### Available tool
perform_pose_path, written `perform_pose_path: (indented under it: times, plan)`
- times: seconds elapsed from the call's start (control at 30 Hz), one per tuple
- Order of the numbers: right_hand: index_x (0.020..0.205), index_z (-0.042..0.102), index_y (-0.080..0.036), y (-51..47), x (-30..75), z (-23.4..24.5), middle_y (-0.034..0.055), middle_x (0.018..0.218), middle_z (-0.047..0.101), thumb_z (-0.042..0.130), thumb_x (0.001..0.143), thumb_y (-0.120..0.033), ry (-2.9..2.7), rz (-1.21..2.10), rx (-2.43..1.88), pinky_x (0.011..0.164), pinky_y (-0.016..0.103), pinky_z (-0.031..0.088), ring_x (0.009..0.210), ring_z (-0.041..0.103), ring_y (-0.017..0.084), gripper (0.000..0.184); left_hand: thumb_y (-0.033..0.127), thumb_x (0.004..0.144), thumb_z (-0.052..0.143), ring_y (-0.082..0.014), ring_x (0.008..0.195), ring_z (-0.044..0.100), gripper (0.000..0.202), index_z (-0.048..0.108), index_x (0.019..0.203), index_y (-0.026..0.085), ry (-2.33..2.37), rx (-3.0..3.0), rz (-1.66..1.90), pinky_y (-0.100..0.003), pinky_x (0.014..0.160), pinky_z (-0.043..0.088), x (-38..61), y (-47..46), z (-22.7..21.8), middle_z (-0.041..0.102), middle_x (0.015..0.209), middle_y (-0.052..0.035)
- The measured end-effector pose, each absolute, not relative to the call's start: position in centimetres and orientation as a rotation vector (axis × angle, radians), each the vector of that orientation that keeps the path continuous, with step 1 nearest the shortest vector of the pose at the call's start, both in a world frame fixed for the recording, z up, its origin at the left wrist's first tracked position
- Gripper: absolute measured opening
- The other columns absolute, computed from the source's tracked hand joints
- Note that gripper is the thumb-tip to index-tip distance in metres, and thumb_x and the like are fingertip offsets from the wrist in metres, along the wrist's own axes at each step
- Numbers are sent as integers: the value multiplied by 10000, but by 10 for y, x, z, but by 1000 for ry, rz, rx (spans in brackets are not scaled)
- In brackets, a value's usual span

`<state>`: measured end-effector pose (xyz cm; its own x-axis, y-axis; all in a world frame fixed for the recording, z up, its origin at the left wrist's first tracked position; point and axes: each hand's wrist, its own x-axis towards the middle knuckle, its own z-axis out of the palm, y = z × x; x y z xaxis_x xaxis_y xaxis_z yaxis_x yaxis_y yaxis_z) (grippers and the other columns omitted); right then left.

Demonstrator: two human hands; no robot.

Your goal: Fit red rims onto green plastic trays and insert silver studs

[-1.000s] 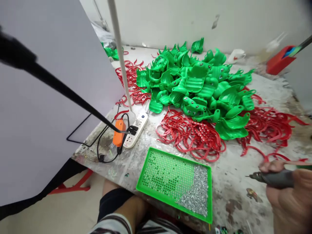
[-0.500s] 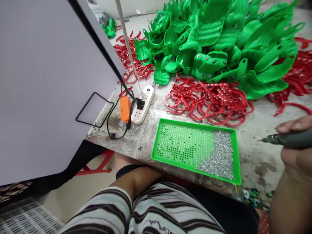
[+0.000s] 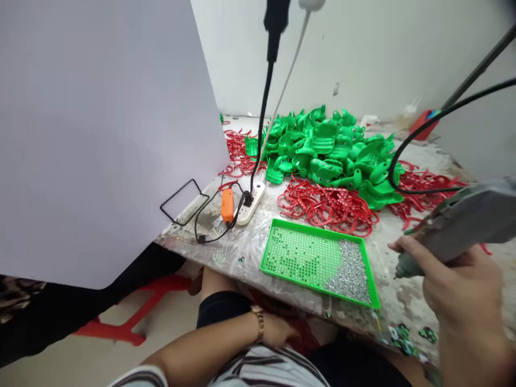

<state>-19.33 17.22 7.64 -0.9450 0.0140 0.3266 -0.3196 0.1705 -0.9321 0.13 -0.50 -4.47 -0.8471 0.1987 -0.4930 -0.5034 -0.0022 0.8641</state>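
On the table (image 3: 389, 248), the tray (image 3: 304, 252) is set near the front edge, with screws (image 3: 351, 273) gathered in its right end. Behind it, straps (image 3: 328, 207) are heaped, and behind those, shells (image 3: 324, 142) are piled before the wall (image 3: 355, 54). To the tray's left, the adapter (image 3: 228, 205) is placed beside the power strip (image 3: 244, 215). To the tray's right, the tool (image 3: 475, 220) is held in the right hand (image 3: 455, 290); below the front edge, the left hand (image 3: 280, 329) is placed.

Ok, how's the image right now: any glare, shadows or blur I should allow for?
Head view: soft, even light, no hard shadow across the green tray; head view: small glossy highlights on the green plastic pieces; head view: the grey tool and right hand look slightly blurred; head view: top right corner darkened.
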Motion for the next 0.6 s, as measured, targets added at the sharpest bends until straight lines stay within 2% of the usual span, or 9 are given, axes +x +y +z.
perform_pose_path:
  times: [0.07, 0.1, 0.13, 0.17, 0.27, 0.3, 0.43, 0.53, 0.6]
  plan:
    - [788, 641, -118, 168, -189, 79, 81, 772, 651, 814, 518, -402, -2218, 1888, 288, 529, 216, 480, 639, 609, 141, 429, 269, 527, 813, -280, 925, 650, 324, 723, 838, 256, 1800, -138, 1789, -384, 934, 461, 7, -20, -12, 694, 817, -23]
    - [797, 639, -119, 166, -187, 80, 80, 781, 654, 815, 508, -405, -2222, 1901, 271, 534, 208, 480, 651, 609, 138, 443, 285, 620, 746, -270, 922, 653, 394, 708, 1009, 238, 1758, 108, 1627, -385, 913, 472, 5, -29, 7, 695, 873, -32]
    - [801, 638, -120, 163, -185, 81, 77, 787, 654, 815, 498, -416, -2226, 1907, 250, 540, 203, 482, 660, 607, 135, 459, 272, 707, 650, -250, 934, 651, 441, 658, 1143, 204, 1699, 273, 1617, -364, 890, 486, 0, -39, 25, 689, 968, -50]
    - [808, 642, -122, 161, -183, 82, 75, 795, 655, 815, 486, -430, -2236, 1905, 229, 546, 199, 483, 671, 604, 133, 478, 271, 758, 596, -230, 964, 642, 443, 627, 1189, 176, 1735, 357, 1666, -338, 896, 483, -10, -50, 42, 677, 1043, -64]
    - [814, 654, -130, 156, -182, 84, 65, 805, 657, 812, 437, -472, -2273, 1893, 168, 564, 188, 488, 690, 595, 130, 532, 279, 795, 610, -204, 997, 617, 270, 677, 1041, 192, 2565, 23, 1596, -302, 930, 447, -63, -85, 72, 675, 1070, -58]
    - [820, 659, -135, 155, -182, 84, 63, 813, 660, 814, 418, -477, -2288, 1894, 149, 574, 188, 495, 700, 598, 134, 549, 255, 825, 569, -215, 1044, 592, 267, 661, 1061, 169, 2714, -150, 1565, -321, 974, 413, -87, -97, 73, 655, 1107, -90]
    - [864, 667, -165, 153, -183, 80, 53, 879, 671, 816, 407, -479, -2325, 1914, 107, 603, 191, 530, 737, 618, 148, 574, 156, 801, 575, -293, 1281, 389, 281, 622, 1074, 110, 2969, -575, 1417, -431, 1112, 215, -180, -143, 60, 508, 1293, -192]
    - [874, 657, -166, 153, -184, 74, 58, 899, 668, 813, 455, -472, -2310, 1972, 173, 642, 198, 553, 761, 629, 149, 542, 203, 793, 615, -298, 1377, 215, 311, 587, 1087, 105, 3037, -758, 1334, -517, 1135, 82, -222, -164, 49, 396, 1399, -148]
    - [863, 648, -152, 154, -186, 71, 75, 890, 667, 816, 469, -454, -2306, 1999, 212, 652, 220, 562, 774, 636, 167, 524, 265, 827, 593, -293, 1366, 230, 296, 582, 1083, 118, 3026, -842, 1331, -553, 1123, 74, -236, -168, 45, 424, 1368, -121]
